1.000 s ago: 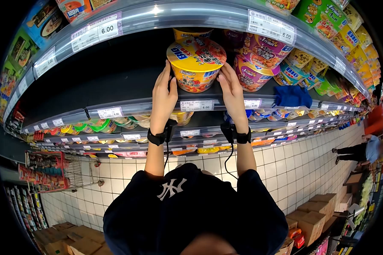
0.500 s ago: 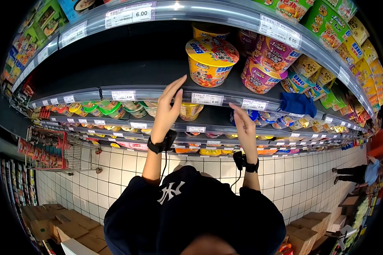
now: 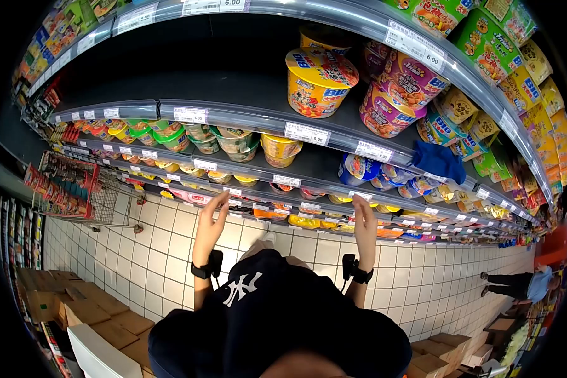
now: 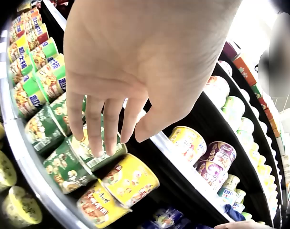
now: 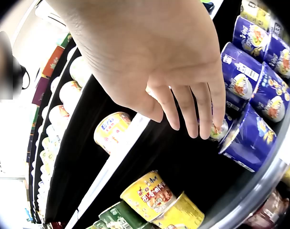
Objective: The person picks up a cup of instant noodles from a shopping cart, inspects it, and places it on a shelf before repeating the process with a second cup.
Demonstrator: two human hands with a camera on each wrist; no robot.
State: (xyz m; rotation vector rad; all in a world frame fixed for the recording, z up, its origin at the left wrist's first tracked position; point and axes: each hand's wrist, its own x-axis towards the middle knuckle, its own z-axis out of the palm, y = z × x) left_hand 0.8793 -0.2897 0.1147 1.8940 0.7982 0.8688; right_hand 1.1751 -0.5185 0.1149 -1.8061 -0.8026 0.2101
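Both hands hang in front of the dark shirt, apart and holding nothing. My left hand [image 3: 209, 228] has its fingers extended toward the shelves; the left wrist view shows its palm over green noodle tubs [image 4: 71, 164] and yellow ones [image 4: 131, 179]. My right hand [image 3: 365, 233] is likewise straight-fingered, and in the right wrist view it overlaps blue noodle tubs [image 5: 252, 138]. Up on the wide shelf, a yellow-lidded instant noodle tub [image 3: 321, 85] stands upright near the front edge, beyond both hands. Stacked purple noodle tubs [image 3: 390, 113] are right of it.
A blue cloth [image 3: 438, 162] drapes over the shelf edge at right. Price rails [image 3: 246, 120] run along the shelf fronts. A shopping cart [image 3: 116, 205] stands at left, cardboard boxes [image 3: 101, 309] behind, and another person [image 3: 516, 281] at far right.
Both hands have let go of the yellow noodle tub and drawn back and down toward the body. The tub stays on the shelf. The head view has shifted.
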